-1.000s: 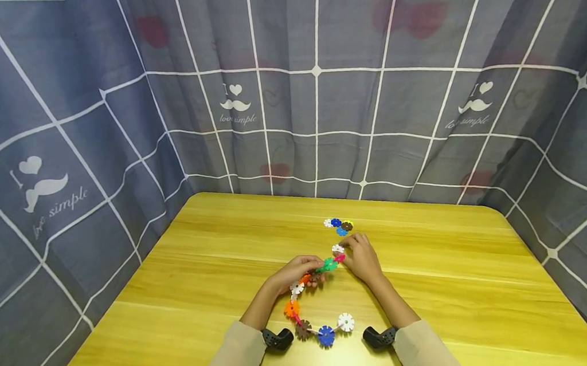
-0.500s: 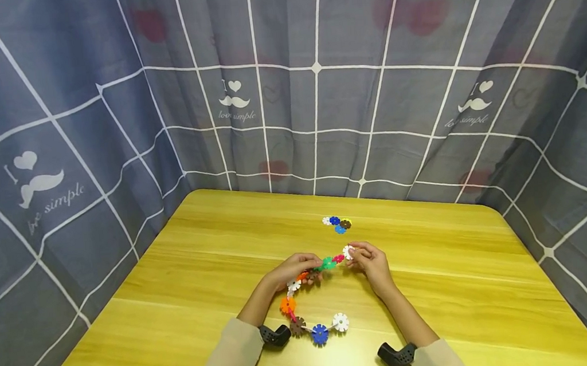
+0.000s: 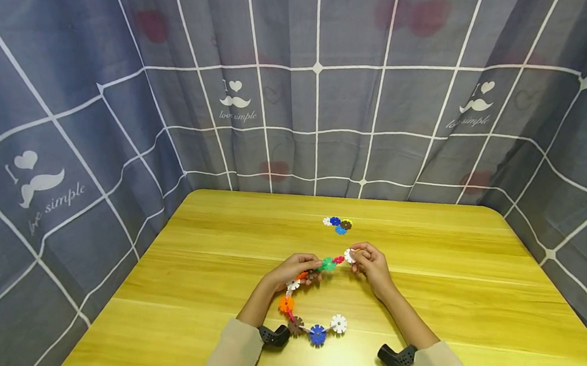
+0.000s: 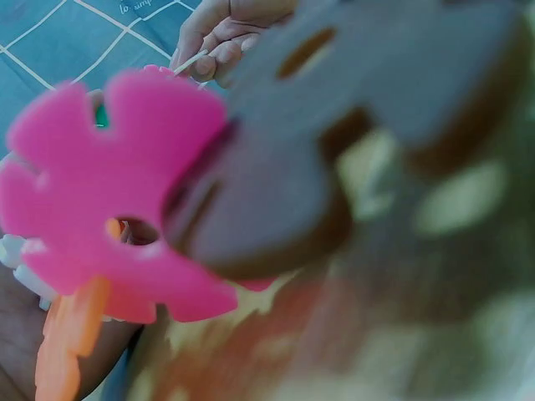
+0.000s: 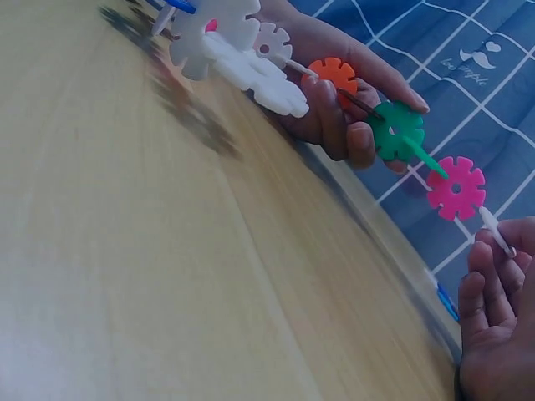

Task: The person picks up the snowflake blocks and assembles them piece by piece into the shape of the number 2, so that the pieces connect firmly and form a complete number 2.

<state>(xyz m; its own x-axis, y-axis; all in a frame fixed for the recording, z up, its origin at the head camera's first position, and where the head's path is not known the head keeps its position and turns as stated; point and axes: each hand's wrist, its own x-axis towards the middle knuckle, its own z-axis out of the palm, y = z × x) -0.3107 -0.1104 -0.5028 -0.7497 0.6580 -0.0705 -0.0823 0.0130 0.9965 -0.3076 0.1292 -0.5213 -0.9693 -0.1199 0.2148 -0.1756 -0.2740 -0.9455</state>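
A chain of slotted snowflake discs curves through the head view, with an orange disc (image 3: 286, 304), a brown disc (image 3: 295, 326), a blue disc (image 3: 318, 335) and a white end disc (image 3: 338, 323). My left hand (image 3: 293, 270) holds the chain near its far end, beside a green disc (image 5: 396, 131). Beyond the green one is a pink disc (image 5: 456, 188). My right hand (image 3: 373, 266) pinches a white disc (image 3: 350, 255) between thumb and fingers. Its edge meets the pink disc's rim; I cannot tell how deep it sits. Chain discs fill the left wrist view, close and blurred.
Several loose discs, including a dark blue disc (image 3: 335, 221) and a light blue disc (image 3: 341, 230), lie farther back on the wooden table (image 3: 434, 264). A grey checked curtain (image 3: 287, 103) hangs around the table's far side. Black wrist devices (image 3: 274, 336) sit at both cuffs.
My right hand has moved slightly right and turned, with the white disc now in line with the pink one. The chain's hanging part has shifted a little left. My left hand keeps its hold.
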